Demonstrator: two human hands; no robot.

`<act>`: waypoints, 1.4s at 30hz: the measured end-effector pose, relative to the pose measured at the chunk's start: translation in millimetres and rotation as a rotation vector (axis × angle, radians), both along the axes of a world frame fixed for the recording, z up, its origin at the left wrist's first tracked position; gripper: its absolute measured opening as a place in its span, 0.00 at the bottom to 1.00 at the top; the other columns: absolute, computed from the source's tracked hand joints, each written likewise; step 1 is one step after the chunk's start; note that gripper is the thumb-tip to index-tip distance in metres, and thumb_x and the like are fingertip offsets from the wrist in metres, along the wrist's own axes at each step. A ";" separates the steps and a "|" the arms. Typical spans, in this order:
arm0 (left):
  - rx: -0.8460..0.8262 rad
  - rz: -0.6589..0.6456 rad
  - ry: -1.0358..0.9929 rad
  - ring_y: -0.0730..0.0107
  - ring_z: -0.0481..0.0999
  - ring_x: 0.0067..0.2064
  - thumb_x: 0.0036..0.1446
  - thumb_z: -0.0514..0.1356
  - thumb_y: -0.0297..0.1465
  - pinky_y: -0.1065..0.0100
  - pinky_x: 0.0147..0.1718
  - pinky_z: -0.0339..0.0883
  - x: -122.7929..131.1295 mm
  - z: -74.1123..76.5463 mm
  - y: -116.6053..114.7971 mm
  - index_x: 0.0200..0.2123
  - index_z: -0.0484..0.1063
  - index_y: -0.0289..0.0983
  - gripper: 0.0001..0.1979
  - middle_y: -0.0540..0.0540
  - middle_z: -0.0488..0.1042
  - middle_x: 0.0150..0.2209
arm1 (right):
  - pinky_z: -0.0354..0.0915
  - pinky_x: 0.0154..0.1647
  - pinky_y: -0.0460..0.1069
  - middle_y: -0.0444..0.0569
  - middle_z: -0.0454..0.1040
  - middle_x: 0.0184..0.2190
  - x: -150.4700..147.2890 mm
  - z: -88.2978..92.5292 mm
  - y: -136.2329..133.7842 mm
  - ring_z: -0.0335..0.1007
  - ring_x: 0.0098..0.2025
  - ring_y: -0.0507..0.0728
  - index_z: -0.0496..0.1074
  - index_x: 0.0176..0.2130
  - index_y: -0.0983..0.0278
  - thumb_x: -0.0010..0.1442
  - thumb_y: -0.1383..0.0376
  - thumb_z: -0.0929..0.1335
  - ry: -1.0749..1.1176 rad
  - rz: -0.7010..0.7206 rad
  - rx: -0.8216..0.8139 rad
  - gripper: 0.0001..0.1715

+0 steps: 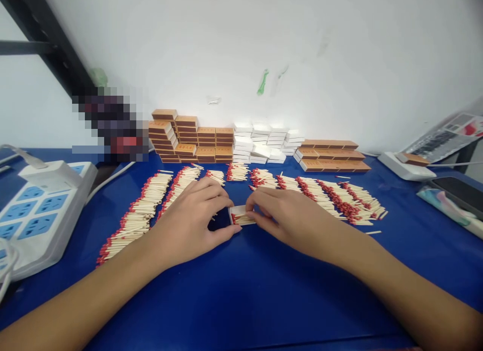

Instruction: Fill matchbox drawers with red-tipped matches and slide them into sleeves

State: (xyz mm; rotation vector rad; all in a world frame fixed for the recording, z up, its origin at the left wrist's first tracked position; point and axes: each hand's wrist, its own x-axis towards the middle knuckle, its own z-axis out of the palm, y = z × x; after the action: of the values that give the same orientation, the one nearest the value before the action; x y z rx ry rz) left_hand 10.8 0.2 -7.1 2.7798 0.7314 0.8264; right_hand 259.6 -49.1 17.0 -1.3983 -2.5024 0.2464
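Blue table (241, 300) strewn with matches (136, 217), white wall (264, 49) behind.

Location type: a manual packing station in a small workshop.

Indicators:
- A blue table (241, 290) is set against a bare white wall (264, 49).
- Loose matches (136, 220) are laid in rows across the table.
- Brown sleeves (188, 139) and white trays (260, 142) are stacked in bulk along the wall.
- One tray (241, 217) at centre is loaded with matches.
- A power strip (41, 210) lies at left and a phone (458, 192) at right.
- A black metal frame (45, 44) stands at upper left.
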 end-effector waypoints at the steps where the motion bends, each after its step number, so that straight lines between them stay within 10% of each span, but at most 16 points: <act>1: -0.001 0.000 -0.002 0.55 0.77 0.51 0.66 0.71 0.38 0.52 0.56 0.72 0.0 -0.3 0.1 0.44 0.80 0.37 0.11 0.43 0.81 0.44 | 0.61 0.37 0.51 0.50 0.82 0.41 -0.7 -0.5 -0.3 0.76 0.39 0.57 0.76 0.45 0.62 0.75 0.66 0.66 0.005 0.012 0.006 0.08; 19: -0.011 -0.003 -0.013 0.54 0.76 0.51 0.66 0.71 0.38 0.51 0.55 0.73 -1.2 0.7 0.3 0.46 0.81 0.38 0.11 0.43 0.81 0.43 | 0.57 0.34 0.51 0.49 0.78 0.36 37.1 -3.5 29.9 0.70 0.34 0.58 0.75 0.39 0.60 0.70 0.64 0.68 -0.169 -0.343 -0.050 0.06; 42: -0.020 -0.007 0.002 0.55 0.76 0.51 0.66 0.71 0.39 0.52 0.54 0.72 -1.6 -0.5 2.3 0.46 0.80 0.38 0.12 0.43 0.81 0.43 | 0.57 0.32 0.51 0.47 0.76 0.33 47.5 -1.8 30.3 0.68 0.32 0.57 0.72 0.38 0.60 0.73 0.62 0.65 -0.119 -0.261 -0.057 0.11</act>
State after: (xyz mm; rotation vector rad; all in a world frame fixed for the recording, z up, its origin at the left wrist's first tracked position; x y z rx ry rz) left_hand 9.2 2.4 -7.6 2.7648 0.7252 0.8106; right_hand 307.1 -18.8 15.3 -1.7908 -2.3850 0.1874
